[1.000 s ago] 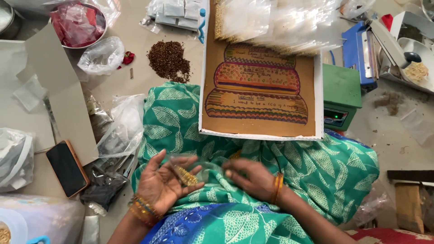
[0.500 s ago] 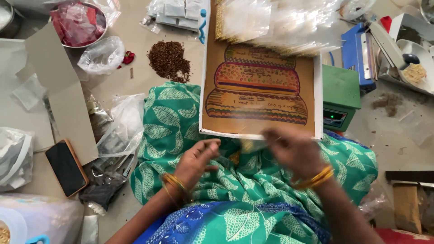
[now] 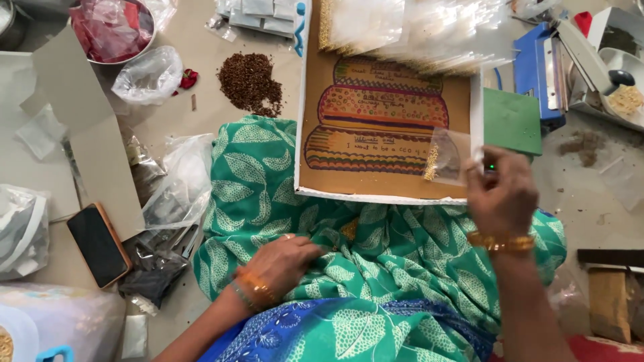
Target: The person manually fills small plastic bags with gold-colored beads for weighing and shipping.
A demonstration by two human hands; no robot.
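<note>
While the left hand (image 3: 285,265) rests loosely open on green cloth (image 3: 376,248), the right hand (image 3: 500,198) pinches a clear pouch (image 3: 446,157), seemingly holding yellow grains.

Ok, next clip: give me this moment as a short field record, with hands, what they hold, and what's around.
setting: person seated on the floor, green leaf-print cloth over the lap
right hand: raised, pinching a small clear plastic pouch holding a few yellowish bits
left hand: resting on the cloth, seemingly empty
in front: brown cardboard sheet with coloured drawing, clear pouches along its top
nearby: pile of brown seeds, black phone, blue sealing machine
</note>
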